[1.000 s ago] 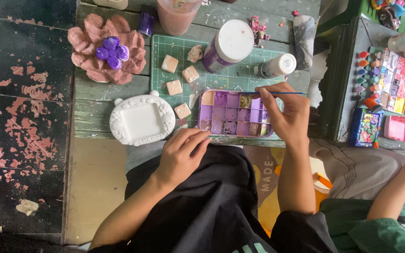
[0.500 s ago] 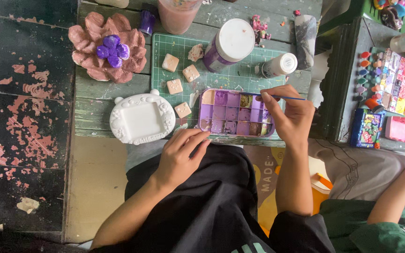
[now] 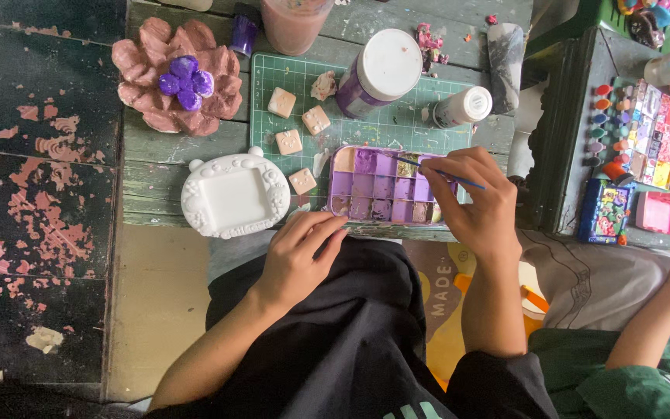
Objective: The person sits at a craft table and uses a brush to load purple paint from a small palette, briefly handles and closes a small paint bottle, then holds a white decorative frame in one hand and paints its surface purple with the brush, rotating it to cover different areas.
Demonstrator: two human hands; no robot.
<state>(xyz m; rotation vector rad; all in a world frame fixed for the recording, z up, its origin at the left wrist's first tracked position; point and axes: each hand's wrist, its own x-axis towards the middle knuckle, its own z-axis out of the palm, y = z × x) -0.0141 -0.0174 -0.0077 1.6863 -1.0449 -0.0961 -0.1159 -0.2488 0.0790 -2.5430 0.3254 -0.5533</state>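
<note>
right hand [image 3: 481,208] pinches a thin paintbrush [image 3: 442,172] over the palette [image 3: 381,186] — left hand [image 3: 298,256] rests loosely open, empty.

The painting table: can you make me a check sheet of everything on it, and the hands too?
Surface: worn green wooden table with a green cutting mat on it.
Job's things: purple paint palette; thin blue brush; white unpainted frame.
Clutter: pink flower with purple middle; small tan squares; white-capped purple jar; small white bottle; pinkish cup.
Grippers: right hand pinches the brush, tip over the palette; left hand empty, resting at the table edge by the lap.
Cables: nothing seen.
Surroundings: peeling dark floor; a side table with a paint set; another person's arm at right.
</note>
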